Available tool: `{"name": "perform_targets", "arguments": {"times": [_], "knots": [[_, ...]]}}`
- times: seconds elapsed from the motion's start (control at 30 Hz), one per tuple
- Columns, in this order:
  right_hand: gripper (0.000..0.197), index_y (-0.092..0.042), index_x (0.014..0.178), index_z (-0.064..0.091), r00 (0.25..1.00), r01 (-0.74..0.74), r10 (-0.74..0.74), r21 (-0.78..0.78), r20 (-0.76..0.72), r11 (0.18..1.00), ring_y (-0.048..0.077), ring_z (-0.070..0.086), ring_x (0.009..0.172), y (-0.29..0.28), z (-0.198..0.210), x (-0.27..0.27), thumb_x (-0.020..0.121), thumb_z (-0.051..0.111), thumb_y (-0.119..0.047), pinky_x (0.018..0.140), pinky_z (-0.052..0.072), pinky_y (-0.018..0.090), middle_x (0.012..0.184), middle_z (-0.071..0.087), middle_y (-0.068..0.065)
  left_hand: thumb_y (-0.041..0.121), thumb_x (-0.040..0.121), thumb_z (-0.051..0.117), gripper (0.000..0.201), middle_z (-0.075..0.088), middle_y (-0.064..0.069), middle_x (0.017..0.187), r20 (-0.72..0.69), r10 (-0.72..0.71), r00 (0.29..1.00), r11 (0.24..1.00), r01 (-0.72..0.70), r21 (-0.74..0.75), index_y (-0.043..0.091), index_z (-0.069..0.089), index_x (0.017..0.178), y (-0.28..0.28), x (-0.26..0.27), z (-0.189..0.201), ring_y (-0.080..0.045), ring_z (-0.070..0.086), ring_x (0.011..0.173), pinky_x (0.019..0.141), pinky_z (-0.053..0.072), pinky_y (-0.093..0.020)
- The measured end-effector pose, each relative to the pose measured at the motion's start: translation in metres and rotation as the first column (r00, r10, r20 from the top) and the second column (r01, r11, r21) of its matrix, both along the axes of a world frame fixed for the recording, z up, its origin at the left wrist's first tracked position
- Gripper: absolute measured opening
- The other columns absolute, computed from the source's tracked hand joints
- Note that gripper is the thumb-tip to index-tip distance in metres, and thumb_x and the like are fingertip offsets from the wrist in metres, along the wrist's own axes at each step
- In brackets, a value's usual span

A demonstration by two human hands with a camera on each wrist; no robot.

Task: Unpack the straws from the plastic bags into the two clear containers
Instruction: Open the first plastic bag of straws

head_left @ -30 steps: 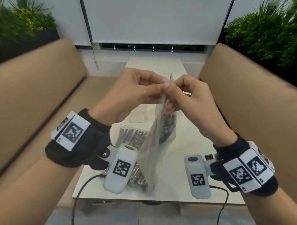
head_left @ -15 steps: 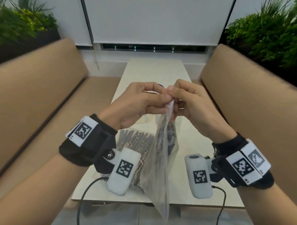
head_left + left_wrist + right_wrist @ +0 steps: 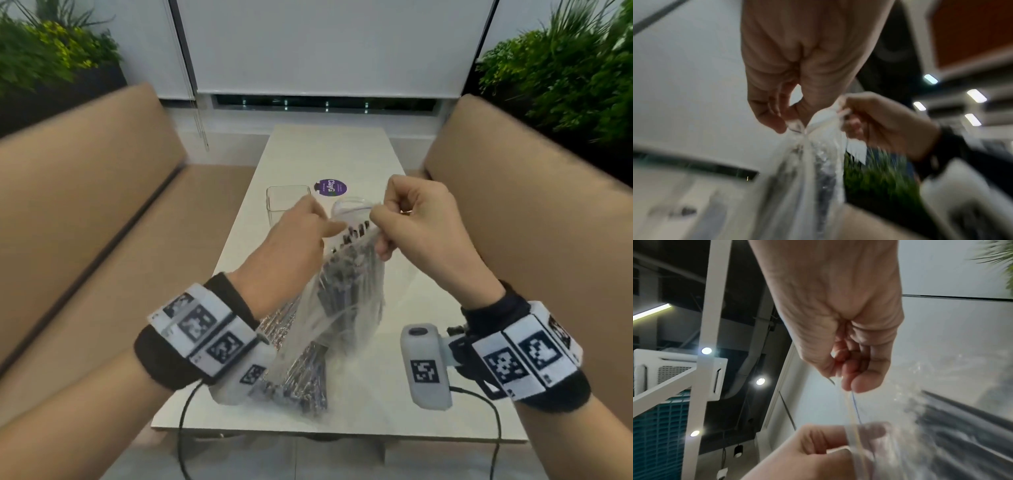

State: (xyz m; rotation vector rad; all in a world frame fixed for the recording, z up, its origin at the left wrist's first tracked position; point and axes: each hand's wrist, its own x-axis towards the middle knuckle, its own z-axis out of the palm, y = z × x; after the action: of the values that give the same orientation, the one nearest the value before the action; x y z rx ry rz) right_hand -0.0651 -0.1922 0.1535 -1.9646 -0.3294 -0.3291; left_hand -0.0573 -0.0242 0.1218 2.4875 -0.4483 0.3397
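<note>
1. I see the plastic bag (image 3: 346, 301) held up between the two hands, above the near part of the white table (image 3: 329, 150).
2. The left hand (image 3: 291, 243) pinches the left lip of the bag's mouth between thumb and fingers; the hand is closed on the plastic.
3. The right hand (image 3: 418, 219) has its fingers curled and grips the right lip of the same mouth; in the right wrist view the thin edge of plastic runs down from its fingertips (image 3: 861, 384).
4. The two hands are apart from each other, and the mouth of the bag stands open between them.
5. The dark straws (image 3: 356, 236) are inside this bag; their ends show at the mouth, just beside the right hand and between both hands.
6. The bag hangs downward from the hands toward the table; I cannot tell if its bottom touches the table.
7. A second bag of straws (image 3: 301, 373) lies flat on the table under the left wrist, partly hidden by the held bag.
8. One clear container (image 3: 286, 202) stands on the table beyond the left hand; the rim of another clear container (image 3: 349, 204) shows just behind the bag's mouth.
9. A purple round sticker (image 3: 330, 186) lies on the table beyond both containers.
</note>
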Motion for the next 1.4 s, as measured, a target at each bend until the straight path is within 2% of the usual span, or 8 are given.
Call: {"name": "perform_targets", "arguments": {"times": [0.3, 0.47, 0.57, 0.7, 0.83, 1.1, 1.27, 1.4], "knots": [[0.041, -0.020, 0.110, 0.042, 0.976, 0.001, -0.037, -0.166, -0.215, 0.986, 0.022, 0.065, 0.061, 0.005, -0.020, -0.001, 0.082, 0.070, -0.028, 0.063, 0.055, 0.039, 0.078, 0.065, 0.006, 0.005, 0.073, 0.069, 0.072, 0.049, 0.009, 0.098, -0.162, -0.208, 0.965, 0.885, 0.115, -0.450, 0.025, 0.052, 0.140, -0.015, -0.010, 0.001, -0.007, 0.059, 0.066, 0.070, 0.052, -0.025], [0.028, -0.015, 0.099, 0.061, 0.985, 0.111, -0.137, -0.220, -0.106, 0.969, 0.007, 0.052, 0.037, -0.028, -0.019, 0.002, 0.077, 0.059, 0.002, 0.046, 0.046, 0.018, 0.056, 0.060, 0.010, -0.020, 0.072, 0.052, 0.048, 0.054, -0.011, 0.097, 0.189, -0.032, 0.982, 0.999, 0.037, -0.027, 0.013, 0.079, 0.095, 0.018, -0.003, -0.015, -0.013, 0.046, 0.082, 0.074, 0.030, -0.012], [0.021, -0.017, 0.089, 0.066, 0.968, 0.214, -0.244, -0.332, -0.050, 0.919, 0.012, 0.051, 0.040, -0.063, -0.008, -0.003, 0.075, 0.061, -0.001, 0.042, 0.041, 0.012, 0.050, 0.058, 0.007, -0.019, 0.078, 0.055, 0.054, 0.050, -0.014, 0.113, 0.159, 0.139, 0.977, 0.960, -0.173, 0.220, 0.013, 0.071, 0.118, 0.054, 0.007, -0.024, -0.030, 0.046, 0.094, 0.077, 0.030, -0.027], [0.035, -0.024, 0.109, 0.060, 0.980, 0.104, -0.167, -0.447, -0.104, 0.888, 0.021, 0.057, 0.065, -0.044, -0.030, -0.003, 0.078, 0.062, -0.007, 0.063, 0.050, 0.032, 0.078, 0.059, 0.002, -0.011, 0.068, 0.064, 0.089, 0.052, 0.002, 0.115, -0.160, -0.143, 0.977, 0.986, 0.128, -0.102, 0.030, 0.041, 0.144, 0.032, -0.001, -0.016, -0.005, 0.056, 0.073, 0.061, 0.048, -0.020], [0.037, -0.018, 0.111, 0.062, 0.976, 0.170, -0.214, -0.454, -0.047, 0.875, 0.029, 0.060, 0.069, -0.059, -0.042, -0.007, 0.079, 0.063, 0.001, 0.058, 0.044, 0.019, 0.074, 0.062, 0.013, -0.010, 0.066, 0.061, 0.093, 0.039, 0.008, 0.084, 0.028, -0.159, 0.987, 0.984, 0.161, -0.071, 0.037, 0.035, 0.143, 0.028, -0.007, -0.011, -0.003, 0.043, 0.067, 0.059, 0.036, -0.011], [0.021, -0.022, 0.080, 0.069, 0.983, 0.175, -0.161, -0.177, 0.089, 0.969, 0.001, 0.051, 0.074, -0.043, -0.038, -0.026, 0.082, 0.058, -0.004, 0.067, 0.037, 0.014, 0.079, 0.058, -0.018, -0.014, 0.069, 0.067, 0.123, 0.012, 0.005, 0.158, -0.060, -0.347, 0.936, 0.929, 0.335, -0.155, 0.035, -0.009, 0.151, 0.000, -0.024, -0.003, -0.026, 0.049, 0.106, 0.084, 0.044, -0.021], [0.019, 0.000, 0.074, 0.059, 0.993, 0.104, -0.096, 0.122, -0.075, 0.987, 0.008, 0.063, 0.070, -0.047, -0.042, -0.028, 0.081, 0.054, 0.016, 0.069, 0.052, 0.027, 0.068, 0.069, -0.006, -0.009, 0.073, 0.069, 0.104, 0.062, 0.013, 0.085, -0.106, -0.322, 0.941, 0.946, 0.314, -0.086, 0.038, 0.022, 0.153, 0.003, -0.018, -0.022, 0.002, 0.057, 0.072, 0.065, 0.045, -0.013], [0.026, -0.014, 0.081, 0.053, 0.964, 0.259, -0.226, 0.325, -0.138, 0.909, 0.029, 0.069, 0.088, -0.059, -0.053, -0.029, 0.088, 0.054, 0.011, 0.079, 0.053, 0.035, 0.089, 0.072, 0.014, 0.039, 0.069, 0.074, 0.088, 0.063, 0.003, 0.112, -0.171, -0.218, 0.961, 0.942, 0.253, 0.219, 0.050, 0.024, 0.141, 0.028, -0.018, -0.028, -0.017, 0.057, 0.101, 0.084, 0.048, -0.038]]}}
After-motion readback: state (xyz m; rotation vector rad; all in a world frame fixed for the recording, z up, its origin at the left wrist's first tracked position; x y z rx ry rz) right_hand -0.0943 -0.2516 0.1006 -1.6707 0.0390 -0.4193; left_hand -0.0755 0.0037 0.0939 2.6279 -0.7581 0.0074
